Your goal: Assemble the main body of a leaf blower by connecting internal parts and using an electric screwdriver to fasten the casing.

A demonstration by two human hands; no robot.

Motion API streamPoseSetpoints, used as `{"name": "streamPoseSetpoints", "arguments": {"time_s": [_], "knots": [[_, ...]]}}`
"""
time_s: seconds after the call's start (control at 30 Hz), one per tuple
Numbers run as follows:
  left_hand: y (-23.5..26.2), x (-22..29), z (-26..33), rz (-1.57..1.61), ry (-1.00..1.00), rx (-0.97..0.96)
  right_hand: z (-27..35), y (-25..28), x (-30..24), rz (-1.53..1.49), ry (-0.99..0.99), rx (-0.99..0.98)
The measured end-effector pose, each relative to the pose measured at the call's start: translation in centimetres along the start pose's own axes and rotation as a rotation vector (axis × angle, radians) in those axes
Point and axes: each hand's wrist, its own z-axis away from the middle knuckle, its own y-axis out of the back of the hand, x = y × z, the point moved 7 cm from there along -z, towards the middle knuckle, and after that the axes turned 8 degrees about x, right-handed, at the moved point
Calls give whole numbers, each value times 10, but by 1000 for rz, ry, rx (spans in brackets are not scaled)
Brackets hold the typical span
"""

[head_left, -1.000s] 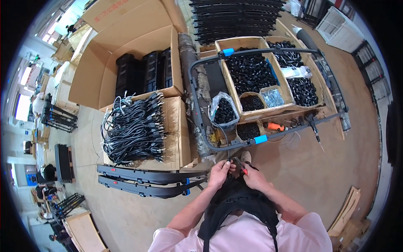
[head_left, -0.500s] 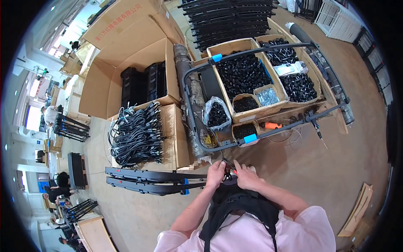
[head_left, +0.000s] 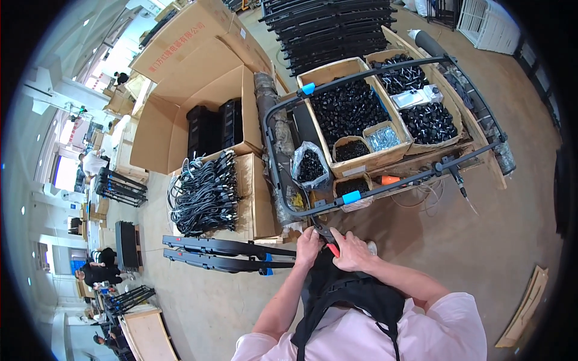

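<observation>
In my right hand point(head_left: 354, 253) is a pair of pliers with red handles point(head_left: 332, 248), fingers wrapped round the grips. Their dark head point(head_left: 322, 230) points up and left, close beside my left fingertips. My left hand point(head_left: 308, 246) is closed in a pinch at what looks like a thin black cable, which comes down from the frame's near left corner. Just beyond both hands lies a large black tubular frame point(head_left: 385, 194) with blue tape pieces point(head_left: 351, 197) on it. The exact spot where pliers and cable meet is too small to make out.
Under the frame stand cartons of black knobs point(head_left: 349, 111), a box of silver screws point(head_left: 383, 138) and a bag of small black parts point(head_left: 311, 165). To the left are bundled cables point(head_left: 205, 195) on a carton point(head_left: 256, 198) and black rails point(head_left: 223, 246). An orange-handled tool point(head_left: 390, 180) lies right.
The pliers' head and red handle now show more plainly between my hands, and my hands have parted slightly. The whole view has shifted a little as my head turned.
</observation>
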Motion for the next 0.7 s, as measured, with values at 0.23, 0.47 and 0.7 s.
{"name": "streamPoseSetpoints", "arguments": {"time_s": [0.23, 0.47, 0.7], "knots": [[17, 75, -9, -553, -101, -96, 9, 13, -13, 73, 18, 134], [-13, 148, -52, -1300, -1032, 71, 6, -3, -40, 171, 35, 376], [-20, 126, -86, -941, -936, -272, 7, -17, -60, 209, -81, 531]]}}
